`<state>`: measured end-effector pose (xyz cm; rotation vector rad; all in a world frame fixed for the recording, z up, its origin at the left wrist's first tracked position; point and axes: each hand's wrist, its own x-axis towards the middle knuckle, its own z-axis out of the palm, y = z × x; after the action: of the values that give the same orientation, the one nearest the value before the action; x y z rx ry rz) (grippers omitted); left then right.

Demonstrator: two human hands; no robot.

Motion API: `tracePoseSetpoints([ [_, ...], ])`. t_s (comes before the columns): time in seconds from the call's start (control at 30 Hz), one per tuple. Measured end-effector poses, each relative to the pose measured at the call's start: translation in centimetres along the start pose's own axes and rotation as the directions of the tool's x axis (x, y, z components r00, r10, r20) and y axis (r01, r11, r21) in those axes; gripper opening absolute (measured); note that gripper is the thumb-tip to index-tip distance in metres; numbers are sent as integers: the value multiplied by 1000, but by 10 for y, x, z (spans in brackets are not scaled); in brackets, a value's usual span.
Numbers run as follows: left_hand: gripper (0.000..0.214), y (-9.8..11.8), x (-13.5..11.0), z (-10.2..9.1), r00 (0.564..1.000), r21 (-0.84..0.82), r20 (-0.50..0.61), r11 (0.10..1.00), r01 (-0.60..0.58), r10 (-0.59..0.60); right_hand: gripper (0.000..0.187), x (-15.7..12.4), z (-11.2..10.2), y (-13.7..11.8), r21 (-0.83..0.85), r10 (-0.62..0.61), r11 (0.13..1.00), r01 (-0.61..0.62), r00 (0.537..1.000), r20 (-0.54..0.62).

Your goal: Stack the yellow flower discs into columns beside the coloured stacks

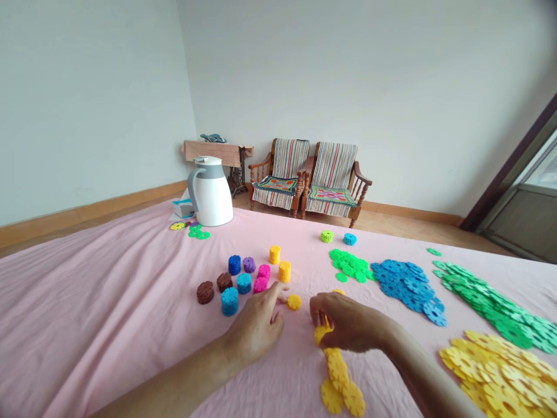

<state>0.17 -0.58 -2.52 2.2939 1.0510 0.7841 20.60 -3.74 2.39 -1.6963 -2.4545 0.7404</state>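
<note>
From the wearer's head, we look forward and down over the pink cloth (108, 302), which spans the lower field. We see the left hand (256, 319) and the right hand (348, 322) from behind and above at close range, the white jug (215, 200) farther off, and the two chairs (339, 162) and pale wall (270, 69) well beyond.
</note>
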Motion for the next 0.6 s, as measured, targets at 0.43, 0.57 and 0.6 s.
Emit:
tracePoseSetpoints([
  [0.43, 52, 1, 0, -1, 1000, 0, -7, 1000, 14, -14, 9, 48, 43, 11, 624, 246, 781, 43, 897, -369],
  [0.57, 51, 0, 0, 0, 1000, -9, -10, 1000, 8, -9, 11, 52, 49, 9, 643, 264, 765, 28, 898, -353],
  [0.6, 51, 0, 0, 0, 1000, -9, -11, 1000, 6, -6, 11, 52, 49, 9, 639, 265, 769, 28, 895, -358],
])
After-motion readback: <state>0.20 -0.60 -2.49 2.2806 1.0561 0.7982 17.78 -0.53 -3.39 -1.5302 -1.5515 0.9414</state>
